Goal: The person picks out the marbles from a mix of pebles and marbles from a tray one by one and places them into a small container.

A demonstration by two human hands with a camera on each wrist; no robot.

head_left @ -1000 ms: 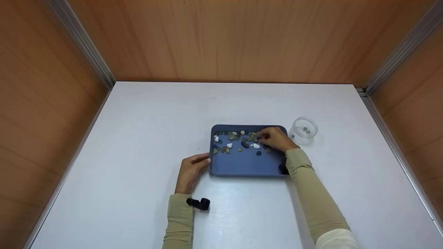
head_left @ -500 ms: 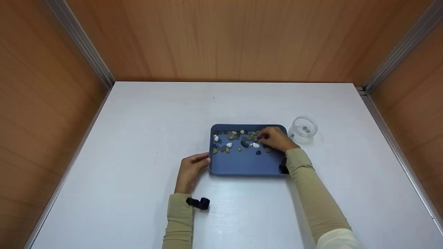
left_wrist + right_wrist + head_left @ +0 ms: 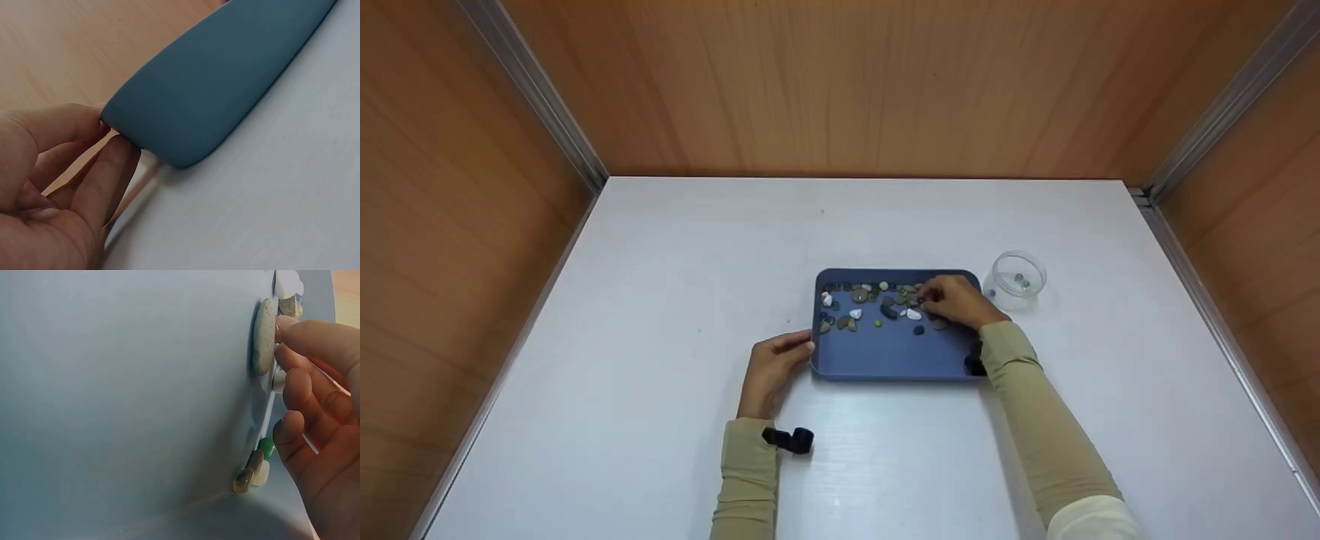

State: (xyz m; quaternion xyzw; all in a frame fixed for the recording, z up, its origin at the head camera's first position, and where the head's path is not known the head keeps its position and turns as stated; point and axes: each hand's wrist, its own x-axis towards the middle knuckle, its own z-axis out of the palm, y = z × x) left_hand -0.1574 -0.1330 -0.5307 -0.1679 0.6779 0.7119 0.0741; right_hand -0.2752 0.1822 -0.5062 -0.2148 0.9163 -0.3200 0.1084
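A shallow blue tray [image 3: 885,360] lies on the white table with stones of several colours along its far part. My left hand [image 3: 772,371] grips the tray's left side; in the left wrist view its thumb and fingers pinch the rim at a corner. Inside the tray, at the far right, my right hand [image 3: 958,300] pinches a small dark piece [image 3: 921,300] mostly hidden by the fingertips. The right wrist view has those fingers beside a long grey stone [image 3: 264,337] and close over a green stone [image 3: 266,447]. White stones [image 3: 913,314] lie just left of this hand.
Right of the tray stands a clear round container [image 3: 1020,274] with a few small glassy balls [image 3: 1020,279]. A yellow-green bead [image 3: 878,323] and a dark stone [image 3: 919,330] lie nearer the tray's middle. Wood-look panels [image 3: 840,90] wall the table's back and sides.
Both hands stay where they were on and in the tray. The whole head view has shifted very slightly; the stones and container keep their places.
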